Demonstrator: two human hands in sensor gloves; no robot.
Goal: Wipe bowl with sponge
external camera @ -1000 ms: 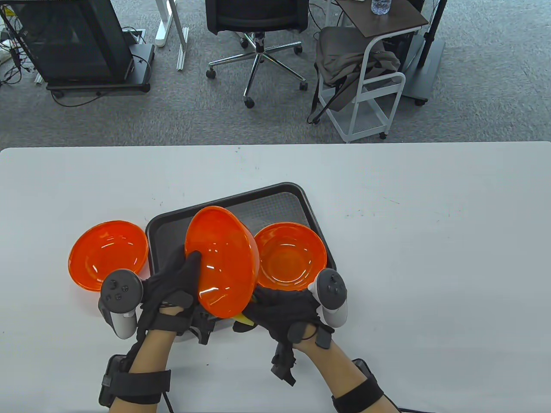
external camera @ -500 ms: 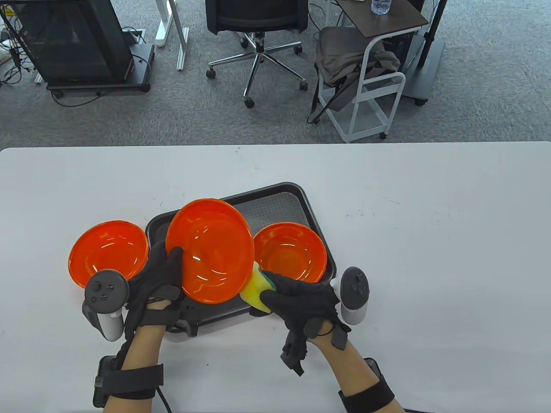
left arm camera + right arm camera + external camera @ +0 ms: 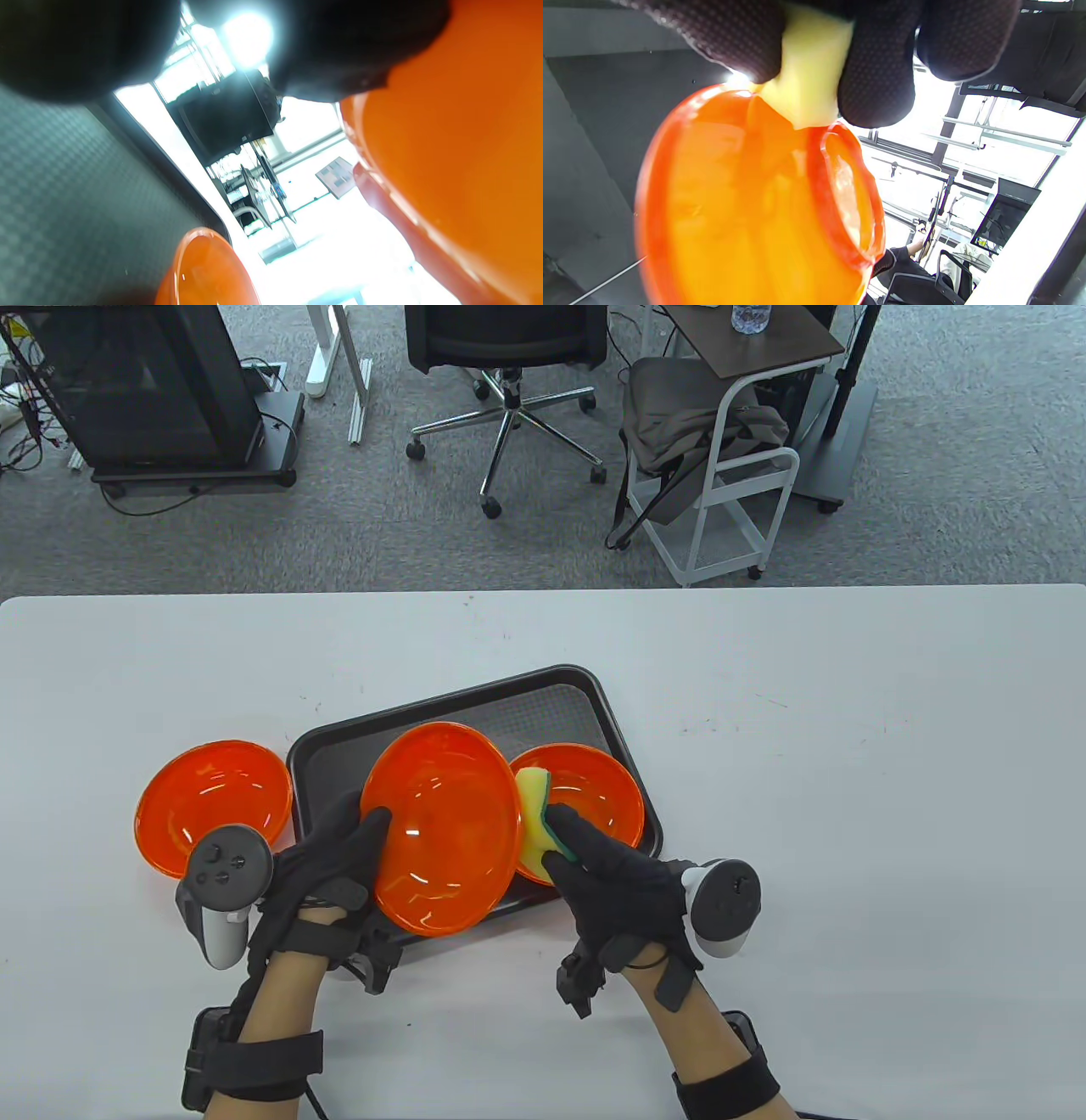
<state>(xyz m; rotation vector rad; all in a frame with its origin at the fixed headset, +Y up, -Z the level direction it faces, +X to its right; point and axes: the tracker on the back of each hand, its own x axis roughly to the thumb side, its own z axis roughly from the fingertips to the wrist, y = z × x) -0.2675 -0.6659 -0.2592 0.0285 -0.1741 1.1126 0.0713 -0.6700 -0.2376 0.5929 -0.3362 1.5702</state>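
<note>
My left hand [image 3: 331,848] holds an orange bowl [image 3: 441,827] by its left rim, tilted up above the black tray [image 3: 560,700]. My right hand [image 3: 594,857] grips a yellow sponge with a green back [image 3: 534,814] and presses it against the bowl's right outer side. In the right wrist view the sponge [image 3: 806,72] sits between my gloved fingers [image 3: 874,84] on the bowl's underside [image 3: 755,199]. In the left wrist view the held bowl [image 3: 458,140] fills the right side, below my fingers [image 3: 348,46].
A second orange bowl [image 3: 594,806] sits in the tray behind the sponge. A third orange bowl [image 3: 212,806] stands on the white table [image 3: 848,780] left of the tray; it also shows in the left wrist view [image 3: 203,271].
The right hand brought the sponge out from under the bowl and up along its right side. The left hand turned the bowl and lowered it slightly.
</note>
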